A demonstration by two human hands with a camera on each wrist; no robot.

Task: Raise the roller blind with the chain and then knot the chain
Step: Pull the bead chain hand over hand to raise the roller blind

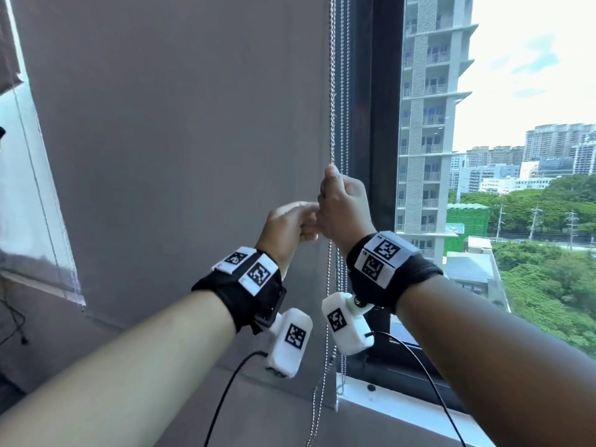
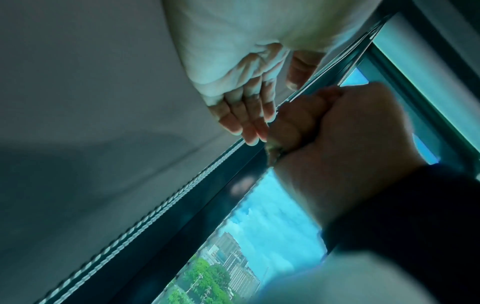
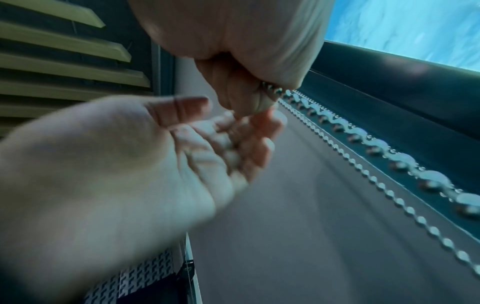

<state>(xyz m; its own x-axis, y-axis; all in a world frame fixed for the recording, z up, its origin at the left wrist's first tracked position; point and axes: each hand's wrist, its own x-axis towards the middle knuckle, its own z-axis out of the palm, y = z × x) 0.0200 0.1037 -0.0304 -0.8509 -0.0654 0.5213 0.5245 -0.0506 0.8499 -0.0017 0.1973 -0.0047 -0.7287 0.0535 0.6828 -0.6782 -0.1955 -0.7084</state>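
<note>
Chain (image 1: 332, 91) hangs vertical along the roller blind (image 1: 180, 124) edge, right hand (image 1: 343, 208) fisted round it, strands running straight above and below, left hand (image 1: 290, 224) just beside, fingers loosely spread, holding nothing, nearer the slack below.

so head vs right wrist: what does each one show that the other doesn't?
Head only: both wrist bands, the chain hanging on below the hands toward the sill, and the tower block outside.

Right wrist only: the grip close up, chain beads emerging from the fist of the right hand, plus the open palm of the left hand and slatted louvres.

Both: right hand gripping the chain, left hand close beside it, grey roller blind.
</note>
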